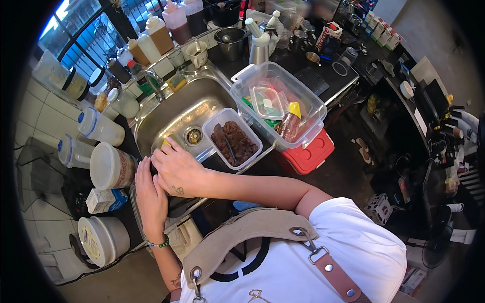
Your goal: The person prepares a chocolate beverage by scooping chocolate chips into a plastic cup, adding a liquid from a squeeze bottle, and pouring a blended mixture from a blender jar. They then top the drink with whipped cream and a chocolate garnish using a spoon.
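Observation:
My right hand [180, 171] reaches across to the sink's front left corner, with its fingers bent. Close beside it, my left hand [152, 193] lies palm down, fingers stretched forward and a beaded bracelet [162, 241] at the wrist. The hands overlap at the fingers and thumb, hiding whatever is beneath them. A clear container with a yellow part [165, 142] shows just past my right fingertips; I cannot tell whether they grip it. Under my left hand runs the edge of a clear plastic tray [133, 197]. A white plastic tub of brown powder [248, 137], with a dark spatula [227, 144] inside, stands right of my hands.
The steel sink [212, 89] has a faucet [154, 84] behind it. On its right sits a large clear bin [310, 130] with packets, above a red cooler box [312, 153]. Lidded tubs [104, 166], a carton [106, 200] and squeeze bottles [159, 34] line the counter's left and back.

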A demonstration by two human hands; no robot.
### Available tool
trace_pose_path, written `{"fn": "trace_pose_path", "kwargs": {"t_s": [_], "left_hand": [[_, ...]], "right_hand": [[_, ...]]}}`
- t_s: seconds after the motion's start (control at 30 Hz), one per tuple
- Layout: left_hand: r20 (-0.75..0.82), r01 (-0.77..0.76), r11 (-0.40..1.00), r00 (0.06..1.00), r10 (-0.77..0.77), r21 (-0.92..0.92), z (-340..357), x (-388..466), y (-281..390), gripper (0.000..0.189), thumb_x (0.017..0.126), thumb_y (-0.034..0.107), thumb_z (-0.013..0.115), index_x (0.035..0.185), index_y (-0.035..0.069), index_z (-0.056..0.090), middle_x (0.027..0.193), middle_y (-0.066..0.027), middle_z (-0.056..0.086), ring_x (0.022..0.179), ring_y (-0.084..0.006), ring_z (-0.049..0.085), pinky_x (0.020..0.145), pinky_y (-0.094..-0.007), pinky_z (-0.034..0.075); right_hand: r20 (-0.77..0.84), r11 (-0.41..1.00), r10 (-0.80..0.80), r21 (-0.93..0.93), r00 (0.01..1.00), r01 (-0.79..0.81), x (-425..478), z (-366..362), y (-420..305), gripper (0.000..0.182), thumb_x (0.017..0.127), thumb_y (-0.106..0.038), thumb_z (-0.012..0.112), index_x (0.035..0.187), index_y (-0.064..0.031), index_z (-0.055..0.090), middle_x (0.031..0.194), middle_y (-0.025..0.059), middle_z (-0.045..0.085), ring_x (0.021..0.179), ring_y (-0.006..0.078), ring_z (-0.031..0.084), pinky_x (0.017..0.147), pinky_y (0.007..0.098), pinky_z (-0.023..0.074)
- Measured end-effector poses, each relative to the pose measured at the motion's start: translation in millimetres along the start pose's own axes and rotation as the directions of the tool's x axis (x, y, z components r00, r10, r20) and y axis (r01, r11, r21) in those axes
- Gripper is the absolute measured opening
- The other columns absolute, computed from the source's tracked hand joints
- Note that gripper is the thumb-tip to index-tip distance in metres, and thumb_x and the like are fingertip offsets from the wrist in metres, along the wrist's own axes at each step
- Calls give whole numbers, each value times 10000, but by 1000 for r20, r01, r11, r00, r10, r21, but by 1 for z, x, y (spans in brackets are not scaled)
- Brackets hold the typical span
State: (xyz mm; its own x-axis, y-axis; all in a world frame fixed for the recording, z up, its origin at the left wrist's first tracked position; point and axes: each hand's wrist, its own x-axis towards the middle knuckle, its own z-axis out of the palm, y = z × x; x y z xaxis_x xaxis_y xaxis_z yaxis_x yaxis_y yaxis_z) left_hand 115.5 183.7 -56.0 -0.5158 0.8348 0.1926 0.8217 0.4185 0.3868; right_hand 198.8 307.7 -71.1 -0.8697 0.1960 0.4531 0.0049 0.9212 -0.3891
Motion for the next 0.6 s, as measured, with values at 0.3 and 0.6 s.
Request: {"fn": "trace_pose_path", "kwargs": {"t_s": [0.3,0.6], "left_hand": [[20,-147,980,988,150,-134,-4,-11,-12,680,857,292,590,1414,11,320,1453,-176,345,1366,-329,285,1137,-441,162],[195,-214,977,957,213,-13,-19,-3,-3,1298,454,558,831,1427,-40,214,1466,-236,261,1369,-382,240,1120,-467,210]], "right_hand": [[-204,934,125,355,971,-45,-14,22,19,366,856,-196,510,1143,23,572,1229,167,527,1218,367,393,1050,506,295],[-198,971,27,237,980,21,-15,21,21,413,867,-208,508,1197,37,553,1324,171,493,1332,381,313,1096,485,258]]}}
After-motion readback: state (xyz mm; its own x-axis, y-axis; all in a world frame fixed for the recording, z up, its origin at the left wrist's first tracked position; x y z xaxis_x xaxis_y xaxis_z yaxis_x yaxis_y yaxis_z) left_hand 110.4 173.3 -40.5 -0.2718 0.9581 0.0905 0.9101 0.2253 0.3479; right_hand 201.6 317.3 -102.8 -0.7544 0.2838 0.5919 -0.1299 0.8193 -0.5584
